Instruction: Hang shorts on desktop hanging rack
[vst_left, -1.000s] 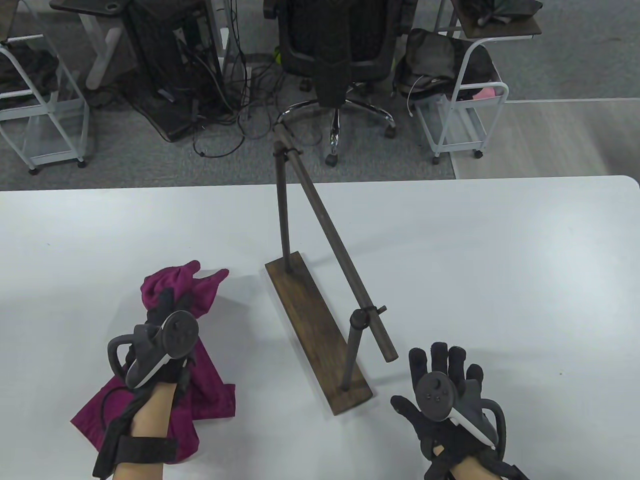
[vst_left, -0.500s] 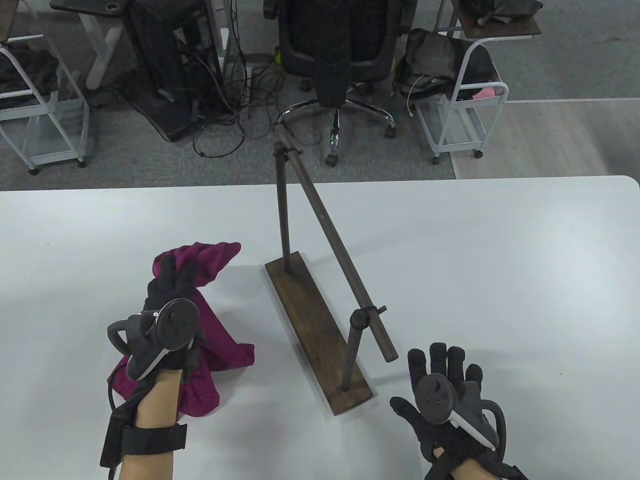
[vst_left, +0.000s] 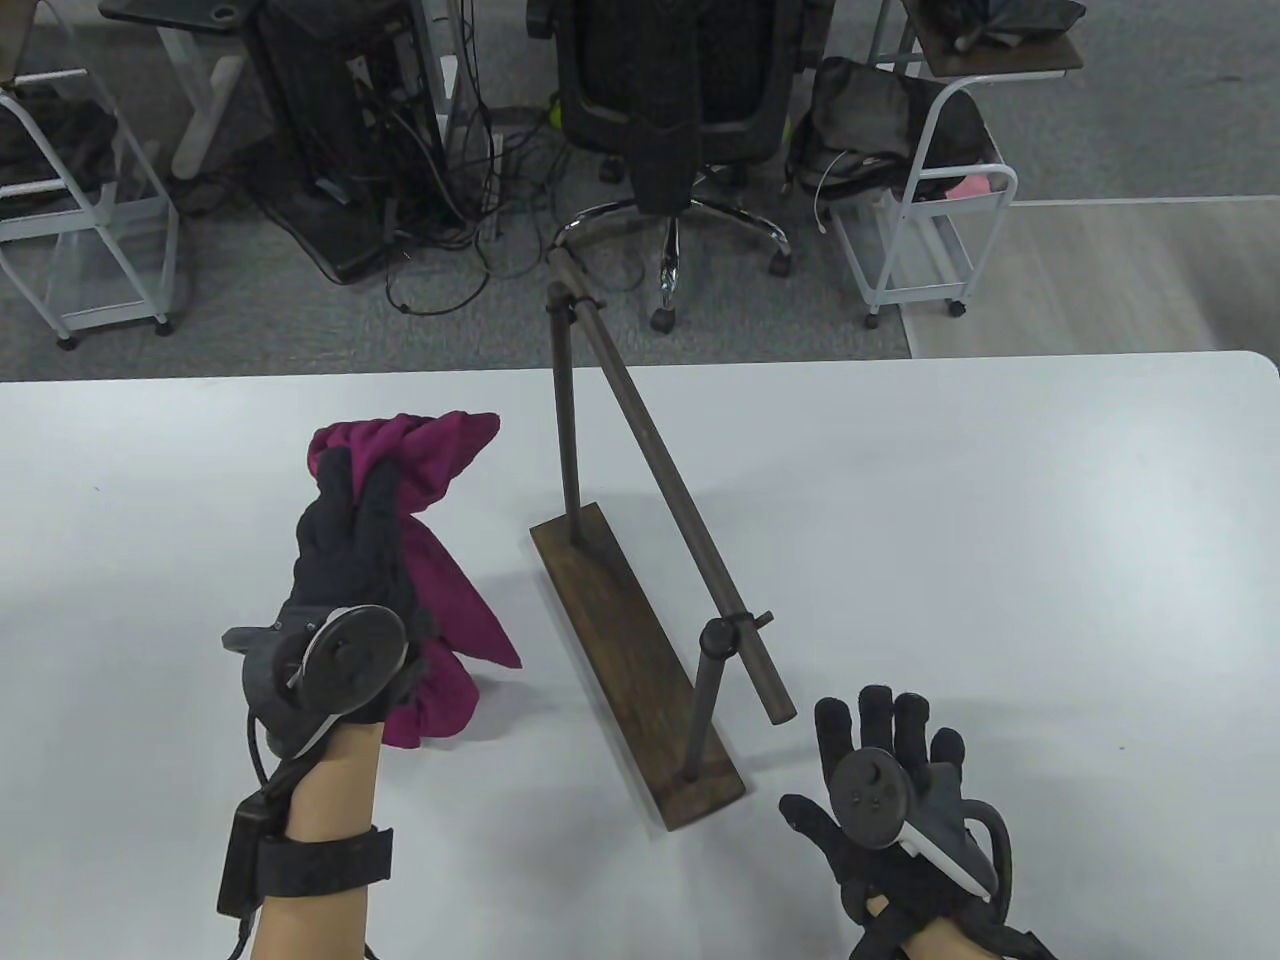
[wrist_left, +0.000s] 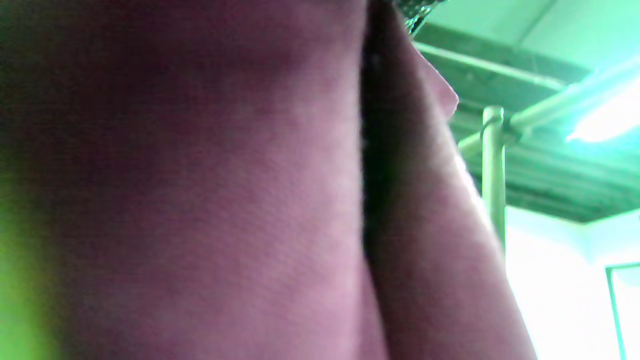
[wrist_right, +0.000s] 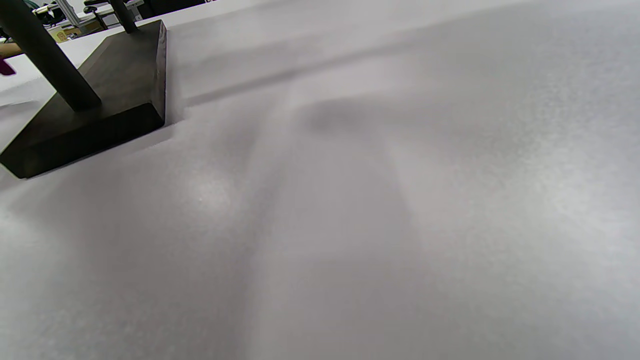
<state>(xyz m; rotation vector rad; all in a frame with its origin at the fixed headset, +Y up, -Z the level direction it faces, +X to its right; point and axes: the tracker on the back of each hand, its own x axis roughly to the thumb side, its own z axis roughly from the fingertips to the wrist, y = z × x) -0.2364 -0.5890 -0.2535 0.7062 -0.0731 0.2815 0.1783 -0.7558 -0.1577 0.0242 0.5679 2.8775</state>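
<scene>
My left hand (vst_left: 350, 500) grips magenta shorts (vst_left: 440, 580) bunched at the top and holds them up off the table, left of the wooden hanging rack (vst_left: 640, 520). The cloth hangs down from the fingers to about wrist level. In the left wrist view the shorts (wrist_left: 225, 200) fill most of the frame, with a rack post (wrist_left: 494, 170) behind them. My right hand (vst_left: 885, 740) lies flat with fingers spread on the table, right of the rack's near end. It holds nothing. The right wrist view shows the rack's base (wrist_right: 100, 105).
The white table (vst_left: 1000, 550) carries only the rack and the hands. Beyond its far edge stand an office chair (vst_left: 680, 100), white wire carts (vst_left: 920, 230) and cables on the floor.
My left hand has lifted the shorts off the table and moved them up and away from me, toward the rack's far post. The right hand has stayed put.
</scene>
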